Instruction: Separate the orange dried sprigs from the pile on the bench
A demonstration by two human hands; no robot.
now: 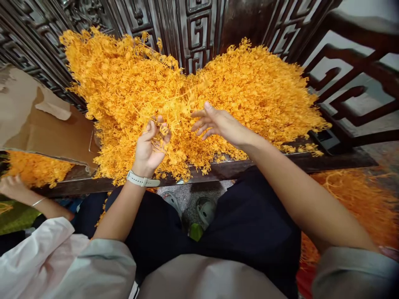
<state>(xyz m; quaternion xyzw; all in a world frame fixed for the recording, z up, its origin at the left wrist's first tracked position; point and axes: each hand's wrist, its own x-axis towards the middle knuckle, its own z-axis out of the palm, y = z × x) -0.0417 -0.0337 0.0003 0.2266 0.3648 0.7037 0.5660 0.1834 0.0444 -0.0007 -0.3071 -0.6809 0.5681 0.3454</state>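
Observation:
A large heap of orange-yellow plastic sprigs [255, 91], thin and branching with small flower-like tips, spreads over a dark wooden ledge in front of me. My left hand [151, 145], palm up with a pale watch strap on its wrist, has its fingers curled round an orange-yellow sprig [159, 145]. Over the middle of the heap, my right hand [215, 121] is open, fingers spread and holding nothing I can see. A blurred sprig [188, 99] appears just beyond its fingertips, apart from them as far as I can tell.
On the left a torn cardboard box [62, 124] stands against the heap. Past it, a co-worker's hand [14, 187] is near more orange pieces. Dark carved wooden lattice [199, 29] rises behind. More orange strands [358, 203] lie at lower right, beyond the ledge's edge [343, 161].

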